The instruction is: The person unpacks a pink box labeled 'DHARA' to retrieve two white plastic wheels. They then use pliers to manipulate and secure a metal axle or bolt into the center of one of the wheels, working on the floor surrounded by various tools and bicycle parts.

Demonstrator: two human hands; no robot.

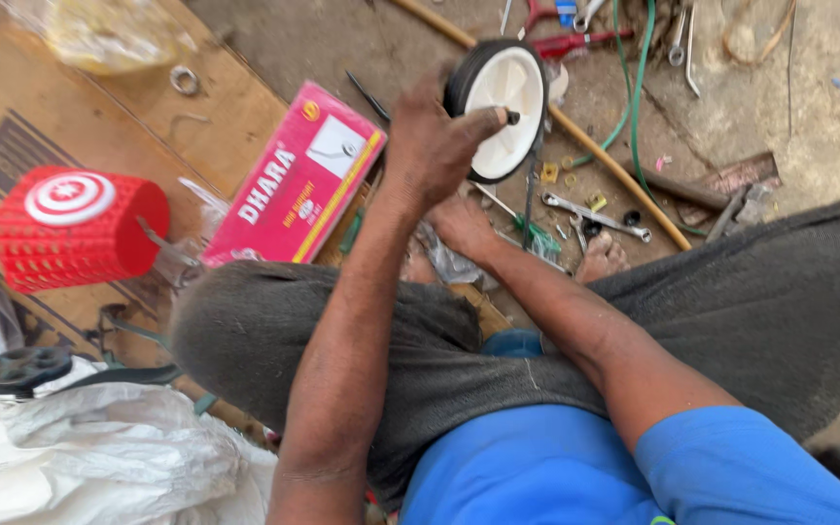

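Observation:
My left hand [435,141] is raised over my knees and grips a small white wheel with a black tyre [503,97], the thumb pressed at its black hub bolt. A thin metal bracket hangs down from the wheel's hub. Lower down, my right hand [464,226] rests near the ground beside a crumpled clear plastic bag [449,261]; its fingers are hidden under my left forearm, so whether it holds anything is unclear. I sit cross-legged in grey trousers and a blue shirt.
A pink cardboard box [294,185] lies on flattened brown cardboard [12,117] with a red plastic basket [75,228]. Spanners [595,216], small nuts, a long wooden stick [614,175], a green hose [634,87] and red-handled pliers [576,41] litter the concrete. A white sack [99,457] lies bottom left.

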